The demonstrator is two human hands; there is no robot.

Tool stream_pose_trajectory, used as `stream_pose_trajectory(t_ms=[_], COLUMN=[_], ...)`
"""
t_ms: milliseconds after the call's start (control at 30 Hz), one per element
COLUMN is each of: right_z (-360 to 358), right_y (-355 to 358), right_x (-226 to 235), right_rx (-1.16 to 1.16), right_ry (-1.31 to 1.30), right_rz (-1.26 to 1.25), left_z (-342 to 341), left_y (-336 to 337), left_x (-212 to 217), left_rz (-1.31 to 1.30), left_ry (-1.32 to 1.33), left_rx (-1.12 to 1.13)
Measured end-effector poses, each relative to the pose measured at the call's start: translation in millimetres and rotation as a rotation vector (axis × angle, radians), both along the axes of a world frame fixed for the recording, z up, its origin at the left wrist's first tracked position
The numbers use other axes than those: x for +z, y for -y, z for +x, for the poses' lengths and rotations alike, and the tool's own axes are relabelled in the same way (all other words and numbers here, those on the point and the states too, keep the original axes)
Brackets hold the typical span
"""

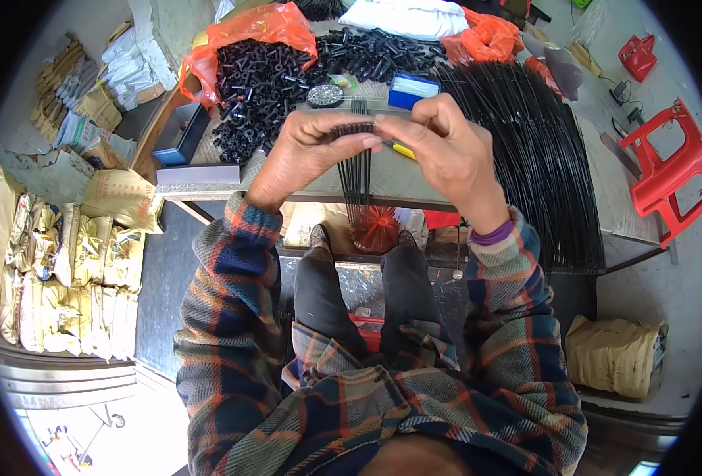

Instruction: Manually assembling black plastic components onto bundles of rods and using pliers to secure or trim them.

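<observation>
A row of thin black rods (pixel 355 178) is pinched between the thumb and fingers of my left hand (pixel 313 149). They hang side by side over the table's front edge, their upper ends lined up along my fingers. My right hand (pixel 455 155) is closed, its fingertips meeting the right end of that row; whatever lies between them is too small to make out. Under my right hand lies a yellow tool or handle (pixel 403 151), partly covered. Just beyond the hands, a round dish of small metallic pieces (pixel 325 96) and a blue box (pixel 413 90) rest on the table.
Black tubular parts (pixel 259 87) are heaped at the left, near an orange-red plastic bag (pixel 259 30). Long black rods (pixel 517 151) cover the table's right side. A dark blue bin (pixel 182 135) stands left, a red stool (pixel 672 170) right. Wrapped packages (pixel 69 278) are stacked at far left.
</observation>
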State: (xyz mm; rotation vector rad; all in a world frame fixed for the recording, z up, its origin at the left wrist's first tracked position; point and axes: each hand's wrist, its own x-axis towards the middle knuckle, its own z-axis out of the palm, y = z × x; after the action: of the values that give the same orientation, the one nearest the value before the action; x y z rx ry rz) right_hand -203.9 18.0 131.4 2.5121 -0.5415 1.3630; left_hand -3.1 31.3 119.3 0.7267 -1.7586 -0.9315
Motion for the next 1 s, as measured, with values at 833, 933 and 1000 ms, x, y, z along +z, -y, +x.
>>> stream_pose_trajectory(t_ms=[833, 933, 1000], right_z=[-12.1, -32.1, -73.5], right_y=[-71.5, -99.8, -126.2], right_x=[42.6, 46.8, 72.9], right_rx=[0.174, 0.339, 0.358], right_ry=[-0.733, -0.862, -0.725], right_rz=[0.127, 0.255, 0.198], left_z=[-1.1, -4.5, -9.6], left_y=[13.9, -2.9, -31.8], left_x=[-144.8, -142.0, -133.5], left_rz=[-0.61, -0.515, -0.509], left_ry=[1.106, 0.961, 0.779], left_rx=[0.395, 0.372, 0.415])
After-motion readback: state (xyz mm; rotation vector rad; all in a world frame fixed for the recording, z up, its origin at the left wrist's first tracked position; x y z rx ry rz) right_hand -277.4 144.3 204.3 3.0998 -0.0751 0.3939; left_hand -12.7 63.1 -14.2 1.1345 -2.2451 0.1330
